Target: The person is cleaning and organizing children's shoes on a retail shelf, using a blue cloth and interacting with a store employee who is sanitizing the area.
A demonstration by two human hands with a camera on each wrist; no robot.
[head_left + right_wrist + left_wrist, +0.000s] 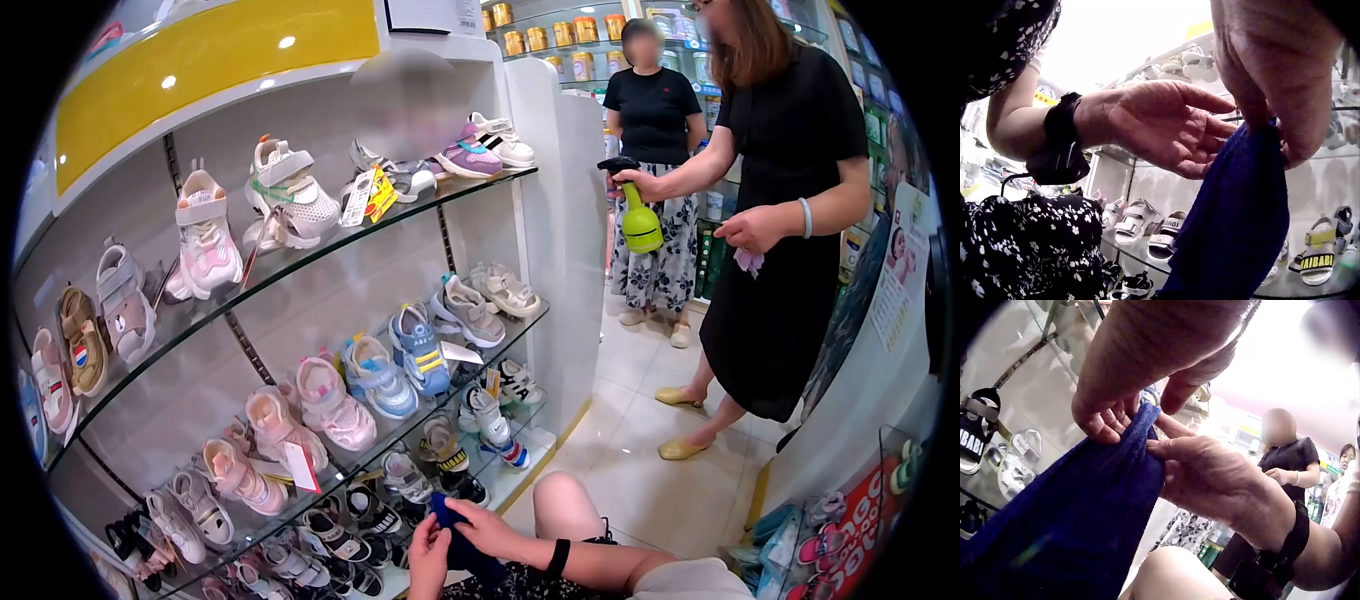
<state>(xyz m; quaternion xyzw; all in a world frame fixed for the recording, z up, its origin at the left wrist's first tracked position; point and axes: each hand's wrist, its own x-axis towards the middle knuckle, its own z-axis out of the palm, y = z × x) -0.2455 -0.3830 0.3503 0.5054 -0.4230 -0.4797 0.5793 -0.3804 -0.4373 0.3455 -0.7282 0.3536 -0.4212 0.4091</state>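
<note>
A dark blue cloth hangs in folds in front of the lap of the seated person wearing the cameras. The right hand pinches its gathered top edge between thumb and fingers, clearest in the left wrist view, where the cloth drapes down to the left. Beside it, the left hand touches the cloth's edge with its fingertips. In the right wrist view that left hand shows its palm, with the thumb apart and the fingers loosely bent against the cloth.
Glass shelves of small children's shoes stand in front and to the left. Sandals line the lower shelf near the hands. At the right, a standing person holds a green spray bottle; another person stands behind. More shoes sit lower right.
</note>
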